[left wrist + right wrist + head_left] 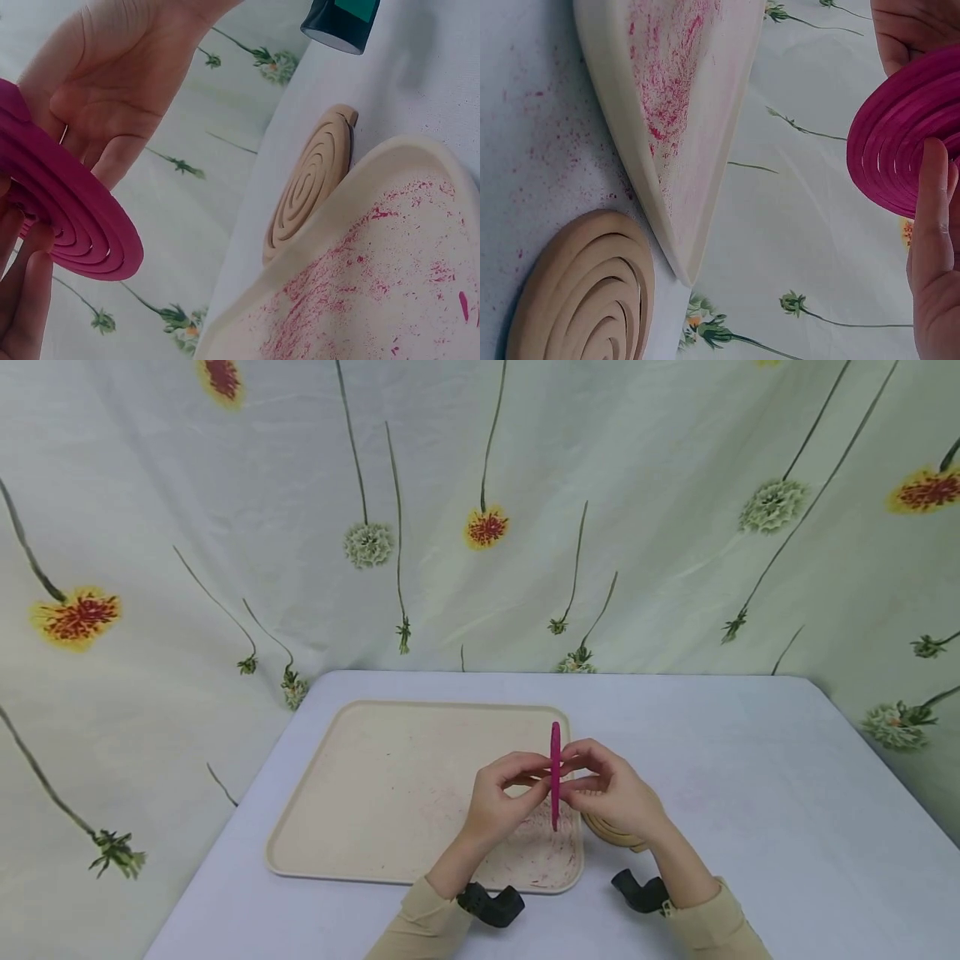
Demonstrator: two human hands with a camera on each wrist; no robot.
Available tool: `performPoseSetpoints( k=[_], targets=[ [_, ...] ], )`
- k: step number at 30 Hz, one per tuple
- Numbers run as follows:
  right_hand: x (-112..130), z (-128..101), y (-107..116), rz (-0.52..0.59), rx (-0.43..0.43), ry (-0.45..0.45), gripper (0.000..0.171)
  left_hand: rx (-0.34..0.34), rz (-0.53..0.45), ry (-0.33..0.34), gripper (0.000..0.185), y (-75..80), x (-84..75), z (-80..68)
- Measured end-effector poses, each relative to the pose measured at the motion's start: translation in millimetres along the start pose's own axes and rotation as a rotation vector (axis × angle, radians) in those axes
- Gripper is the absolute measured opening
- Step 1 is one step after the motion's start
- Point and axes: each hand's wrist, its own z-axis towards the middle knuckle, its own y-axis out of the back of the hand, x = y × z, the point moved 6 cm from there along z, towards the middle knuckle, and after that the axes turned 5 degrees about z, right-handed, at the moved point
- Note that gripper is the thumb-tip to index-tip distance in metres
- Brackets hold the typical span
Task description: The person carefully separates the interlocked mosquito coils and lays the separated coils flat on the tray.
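A magenta spiral coil (556, 739), flat and round like a mosquito coil, stands edge-on between both hands above the tray's right side. From the left, my left hand (498, 797) pinches it with thumb and fingers. My right hand (618, 789) grips the opposite side in the same way. In the left wrist view, the coil's (112, 232) rings show narrow gaps, and fingers rest near its centre. The right wrist view shows a finger laid over the middle of the coil (870, 157). The fingers hide part of its centre.
A beige tray (352, 802) lies on the white-covered table (750, 793), with magenta crumbs on its right part. A tan spiral coil (585, 277) lies beside the tray's right edge, partly under my right hand. More crumbs dot the tablecloth. A flower-print cloth (637, 460) hangs behind.
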Motion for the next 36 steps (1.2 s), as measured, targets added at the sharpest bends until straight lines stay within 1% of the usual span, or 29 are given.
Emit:
performPoseSetpoints(
  k=[3, 6, 12, 17, 22, 26, 28, 32, 35, 36],
  targets=[
    [-0.7, -0.1, 0.0, 0.002, 0.004, 0.001, 0.04, 0.006, 0.01, 0.013, 0.019, 0.0, 1.3, -0.3],
    [-0.7, 0.1, 0.2, 0.003, 0.007, 0.021, 0.039, 0.013, 0.011, 0.017, 0.019, -0.1, 1.7, -0.4],
    [0.6, -0.1, 1.4, -0.03, -0.001, 0.073, 0.038, 0.003, 0.009, -0.016, 0.019, -0.7, -0.3, -0.1],
    [0.5, -0.5, 1.2, -0.063, -0.023, 0.059, 0.038, -0.021, 0.027, -0.007, 0.018, -1.8, -0.3, 0.0],
    [0.9, -0.8, 0.5, -0.095, -0.034, 0.049, 0.038, -0.035, 0.022, 0.007, 0.017, -2.2, -1.6, -0.1],
    [2.6, -1.0, 1.1, -0.132, -0.036, 0.061, 0.037, -0.037, 0.016, 0.006, 0.017, -2.4, -1.6, -0.4],
    [4.1, -0.9, 1.2, -0.138, -0.028, 0.076, 0.036, -0.032, -0.007, 0.001, 0.017, -2.9, 0.9, -0.8],
    [7.2, -1.1, 1.2, -0.126, -0.001, 0.106, 0.034, -0.015, -0.074, -0.007, 0.02, -6.7, 17.5, -2.4],
    [8.2, -1.5, 1.3, -0.12, 0.005, 0.12, 0.037, -0.007, -0.111, -0.023, 0.025, -9.0, 28.8, -3.5],
    [8.4, -1.8, 1.4, -0.118, 0.004, 0.124, 0.04, -0.005, -0.122, -0.029, 0.027, -9.3, 30.0, -3.6]
  ],
)
